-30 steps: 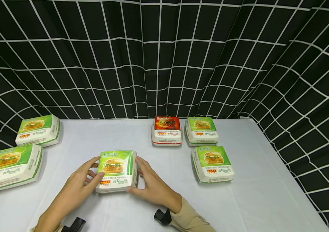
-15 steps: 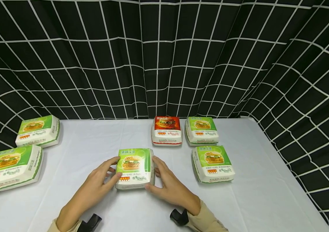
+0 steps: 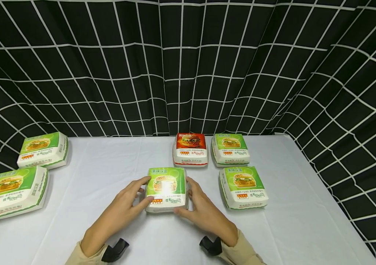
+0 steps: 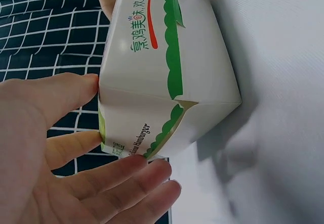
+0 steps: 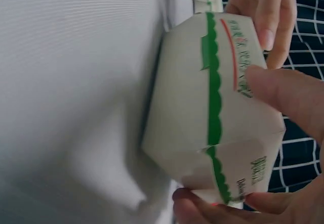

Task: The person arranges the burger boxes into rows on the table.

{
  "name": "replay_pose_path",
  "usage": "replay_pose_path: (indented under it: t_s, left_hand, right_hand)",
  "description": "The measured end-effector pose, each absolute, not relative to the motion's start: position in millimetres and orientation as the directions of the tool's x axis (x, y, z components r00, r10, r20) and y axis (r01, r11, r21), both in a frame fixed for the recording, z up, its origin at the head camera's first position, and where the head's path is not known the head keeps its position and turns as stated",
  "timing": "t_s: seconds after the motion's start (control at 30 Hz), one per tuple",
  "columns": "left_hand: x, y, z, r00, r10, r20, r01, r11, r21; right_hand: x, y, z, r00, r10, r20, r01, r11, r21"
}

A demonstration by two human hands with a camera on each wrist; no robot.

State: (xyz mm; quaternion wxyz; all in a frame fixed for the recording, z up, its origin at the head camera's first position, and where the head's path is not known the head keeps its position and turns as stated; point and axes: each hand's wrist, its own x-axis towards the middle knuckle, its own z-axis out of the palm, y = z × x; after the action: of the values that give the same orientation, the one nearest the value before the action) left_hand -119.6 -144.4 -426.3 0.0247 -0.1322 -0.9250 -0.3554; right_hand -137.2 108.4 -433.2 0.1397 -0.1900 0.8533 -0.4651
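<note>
A green-and-white hamburger box (image 3: 166,189) is held between both hands near the middle of the white table, its burger picture facing up. My left hand (image 3: 129,202) holds its left side, thumb at the top edge and fingers spread along the side. At the right side, my right hand (image 3: 204,209) grips it, thumb on the front face and fingers round the side. Close up, the left wrist view shows the green scalloped flap of the box (image 4: 136,62) and a small gap at its corner. Whether its underside touches the cloth I cannot tell.
Behind the held box stand a red hamburger box (image 3: 190,150) and a green one (image 3: 230,150). Another green box (image 3: 243,187) lies to the right. Two more, a rear box (image 3: 43,150) and a front box (image 3: 13,191), lie at left. A black grid curtain (image 3: 164,66) hangs behind.
Both hands have moved right with the hamburger box, from left of the middle to near the middle, and slightly away from me. The other boxes have stayed put.
</note>
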Motion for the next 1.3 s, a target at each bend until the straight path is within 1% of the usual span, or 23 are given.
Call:
replay_pose_path:
  t_s: [0.17, 0.4, 0.63, 0.97, 1.17, 1.3]
  left_hand:
    - [-123.8, -138.8, -426.4, -0.962, 0.25, 0.106, 0.255, 0.7, 0.667]
    - [-129.1, -129.1, -428.0, -0.955, 0.276, 0.105, 0.272, 0.686, 0.675]
    - [-131.6, -117.2, -426.8, -0.955, 0.291, 0.056, 0.246, 0.677, 0.693]
    - [-132.8, -106.2, -431.0, -0.953, 0.301, 0.027, 0.222, 0.636, 0.739]
    - [-130.6, -101.1, -435.4, -0.94, 0.341, 0.023, 0.241, 0.612, 0.753]
    - [-129.9, -97.8, -438.4, -0.933, 0.356, 0.054, 0.272, 0.598, 0.754]
  right_hand:
    - [-138.2, 112.6, -426.7, -0.902, -0.423, -0.084, -0.181, 0.547, -0.817]
    - [-138.3, 119.0, -416.5, -0.925, -0.37, -0.092, -0.178, 0.633, -0.754]
    - [-141.4, 127.3, -406.1, -0.931, -0.341, -0.133, -0.135, 0.658, -0.741]
    - [-144.8, 137.8, -394.9, -0.947, -0.276, -0.163, -0.096, 0.728, -0.679]
    - [-146.6, 144.0, -391.1, -0.951, -0.249, -0.185, -0.07, 0.752, -0.655]
    - [-147.1, 148.4, -388.5, -0.949, -0.249, -0.192, -0.07, 0.762, -0.644]
